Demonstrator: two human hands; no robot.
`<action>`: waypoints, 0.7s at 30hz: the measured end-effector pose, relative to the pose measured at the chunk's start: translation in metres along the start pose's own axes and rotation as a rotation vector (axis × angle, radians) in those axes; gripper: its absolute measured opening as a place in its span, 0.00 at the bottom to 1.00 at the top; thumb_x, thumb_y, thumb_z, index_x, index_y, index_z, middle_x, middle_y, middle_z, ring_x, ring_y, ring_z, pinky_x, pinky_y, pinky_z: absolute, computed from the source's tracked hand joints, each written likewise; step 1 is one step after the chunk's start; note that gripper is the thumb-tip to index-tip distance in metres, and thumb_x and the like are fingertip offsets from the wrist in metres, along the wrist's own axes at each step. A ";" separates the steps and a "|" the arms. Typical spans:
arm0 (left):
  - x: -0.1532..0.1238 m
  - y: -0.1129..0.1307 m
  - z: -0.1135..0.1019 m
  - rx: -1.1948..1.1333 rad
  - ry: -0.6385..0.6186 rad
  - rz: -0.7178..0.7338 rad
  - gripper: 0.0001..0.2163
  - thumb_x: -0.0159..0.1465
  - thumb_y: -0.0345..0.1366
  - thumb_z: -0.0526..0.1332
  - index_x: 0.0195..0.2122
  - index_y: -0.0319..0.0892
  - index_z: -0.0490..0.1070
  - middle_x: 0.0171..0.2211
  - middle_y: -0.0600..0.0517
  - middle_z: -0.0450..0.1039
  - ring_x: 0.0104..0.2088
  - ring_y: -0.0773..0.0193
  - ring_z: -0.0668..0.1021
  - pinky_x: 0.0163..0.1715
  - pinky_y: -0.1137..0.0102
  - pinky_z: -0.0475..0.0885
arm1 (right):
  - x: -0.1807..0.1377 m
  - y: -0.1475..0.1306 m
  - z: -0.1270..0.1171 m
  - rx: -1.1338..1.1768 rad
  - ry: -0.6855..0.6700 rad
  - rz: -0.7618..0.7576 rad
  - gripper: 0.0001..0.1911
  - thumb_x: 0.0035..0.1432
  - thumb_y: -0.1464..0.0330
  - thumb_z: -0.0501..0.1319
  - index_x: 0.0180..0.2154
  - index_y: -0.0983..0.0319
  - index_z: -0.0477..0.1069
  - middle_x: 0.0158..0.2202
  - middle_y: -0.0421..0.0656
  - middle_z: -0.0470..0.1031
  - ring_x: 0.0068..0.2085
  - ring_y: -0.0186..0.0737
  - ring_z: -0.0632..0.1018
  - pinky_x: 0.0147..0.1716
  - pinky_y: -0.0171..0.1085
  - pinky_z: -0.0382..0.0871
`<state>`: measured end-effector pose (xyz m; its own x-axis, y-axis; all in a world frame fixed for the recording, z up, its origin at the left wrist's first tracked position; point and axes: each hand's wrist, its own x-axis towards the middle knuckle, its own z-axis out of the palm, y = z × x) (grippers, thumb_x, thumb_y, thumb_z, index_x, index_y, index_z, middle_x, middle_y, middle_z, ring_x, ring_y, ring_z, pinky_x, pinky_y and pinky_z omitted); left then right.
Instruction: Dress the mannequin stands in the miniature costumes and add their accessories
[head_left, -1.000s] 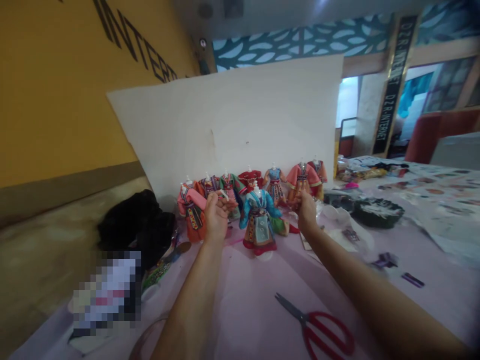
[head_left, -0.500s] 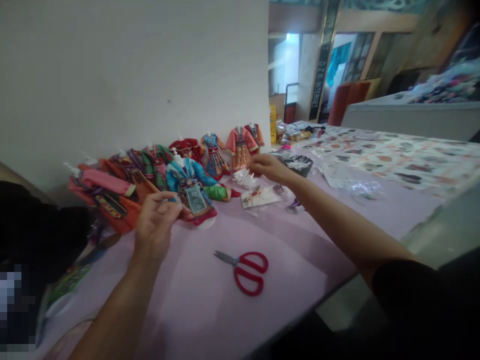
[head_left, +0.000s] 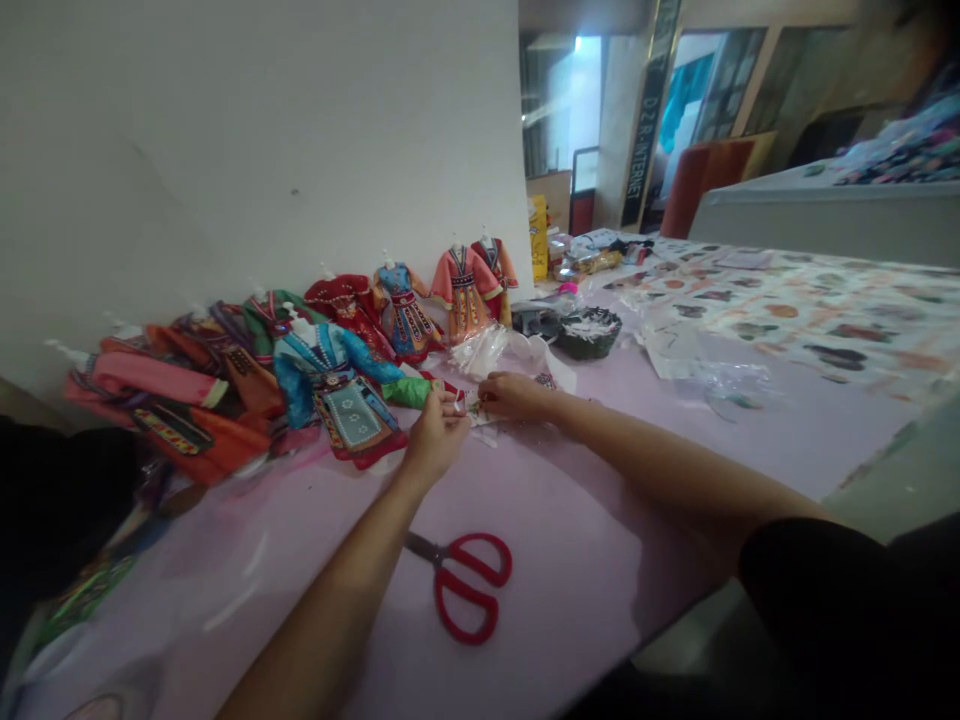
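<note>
White with coloured print, a small card (head_left: 473,408) lies partly hidden on the lilac table (head_left: 577,510), beyond red scissors (head_left: 443,554). The left hand (head_left: 439,430) pinches a pale scrap (head_left: 458,407); the right hand (head_left: 517,397) curls over the card, its grip unclear. Costumed figures (head_left: 459,290) line a white board (head_left: 255,130); a lettered pillar (head_left: 647,115) rises behind.

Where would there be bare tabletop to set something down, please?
Bare tabletop lies between the red-handled scissors and right forearm, and between that forearm and the clear plastic. It's crowded around the left hand, right hand and the small dresses.
</note>
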<state>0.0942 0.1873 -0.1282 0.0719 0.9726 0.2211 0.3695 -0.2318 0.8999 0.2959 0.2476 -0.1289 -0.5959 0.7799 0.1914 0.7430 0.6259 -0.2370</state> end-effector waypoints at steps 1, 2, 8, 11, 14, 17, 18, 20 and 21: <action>0.005 -0.004 0.006 -0.005 0.001 -0.002 0.18 0.54 0.34 0.68 0.43 0.45 0.64 0.35 0.51 0.76 0.38 0.60 0.82 0.43 0.63 0.75 | 0.001 0.001 0.001 -0.004 -0.004 -0.002 0.12 0.67 0.67 0.58 0.45 0.65 0.78 0.45 0.52 0.79 0.41 0.41 0.77 0.40 0.34 0.63; 0.008 -0.007 0.012 -0.008 0.004 -0.007 0.18 0.54 0.33 0.68 0.43 0.45 0.64 0.34 0.52 0.76 0.37 0.60 0.82 0.43 0.64 0.75 | 0.001 0.002 0.001 -0.007 -0.006 0.001 0.12 0.67 0.68 0.57 0.44 0.66 0.78 0.44 0.52 0.79 0.41 0.40 0.77 0.39 0.34 0.62; 0.016 -0.021 0.028 0.004 0.034 -0.040 0.17 0.55 0.32 0.68 0.43 0.45 0.66 0.33 0.53 0.77 0.34 0.61 0.81 0.39 0.66 0.74 | 0.000 0.018 -0.010 -0.026 -0.010 0.042 0.14 0.67 0.70 0.54 0.45 0.67 0.77 0.46 0.54 0.79 0.43 0.43 0.77 0.41 0.36 0.62; 0.015 -0.024 0.028 -0.029 0.046 -0.053 0.17 0.55 0.32 0.69 0.44 0.44 0.65 0.34 0.53 0.76 0.35 0.61 0.82 0.39 0.66 0.74 | -0.002 0.030 -0.023 -0.041 -0.075 0.062 0.12 0.62 0.72 0.58 0.41 0.67 0.79 0.43 0.55 0.80 0.42 0.45 0.78 0.41 0.38 0.63; 0.014 -0.025 0.027 -0.080 0.049 -0.073 0.18 0.54 0.33 0.69 0.43 0.44 0.65 0.33 0.53 0.76 0.35 0.61 0.82 0.39 0.66 0.74 | -0.003 0.038 -0.041 -0.032 -0.192 0.048 0.06 0.56 0.74 0.63 0.33 0.65 0.81 0.35 0.52 0.81 0.38 0.45 0.79 0.39 0.38 0.64; 0.014 -0.026 0.027 -0.077 0.048 -0.086 0.17 0.55 0.34 0.69 0.43 0.44 0.65 0.34 0.52 0.77 0.35 0.60 0.83 0.40 0.65 0.75 | -0.001 0.042 -0.061 -0.014 -0.239 0.038 0.07 0.56 0.74 0.63 0.30 0.63 0.81 0.34 0.49 0.81 0.36 0.44 0.79 0.39 0.39 0.64; 0.013 -0.026 0.027 -0.072 0.048 -0.087 0.17 0.55 0.34 0.69 0.43 0.44 0.65 0.34 0.52 0.77 0.36 0.60 0.83 0.40 0.65 0.75 | 0.000 0.043 -0.068 -0.007 -0.226 0.043 0.09 0.56 0.75 0.62 0.30 0.62 0.81 0.34 0.48 0.81 0.36 0.43 0.79 0.39 0.39 0.65; 0.013 -0.026 0.028 -0.064 0.045 -0.084 0.16 0.56 0.34 0.68 0.43 0.45 0.65 0.35 0.52 0.77 0.37 0.59 0.83 0.40 0.64 0.75 | 0.005 0.041 -0.078 -0.001 -0.149 0.053 0.12 0.56 0.78 0.59 0.31 0.62 0.81 0.35 0.48 0.82 0.36 0.42 0.79 0.40 0.39 0.64; 0.013 -0.026 0.028 -0.060 0.042 -0.080 0.16 0.56 0.33 0.68 0.43 0.45 0.65 0.35 0.51 0.77 0.37 0.59 0.83 0.40 0.64 0.75 | 0.009 0.039 -0.080 0.000 -0.092 0.051 0.13 0.56 0.78 0.58 0.31 0.62 0.81 0.36 0.48 0.82 0.37 0.42 0.79 0.41 0.39 0.65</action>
<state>0.1112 0.2062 -0.1591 0.0049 0.9868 0.1616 0.3166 -0.1548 0.9358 0.3442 0.2788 -0.0601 -0.5829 0.8074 0.0913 0.7729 0.5856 -0.2446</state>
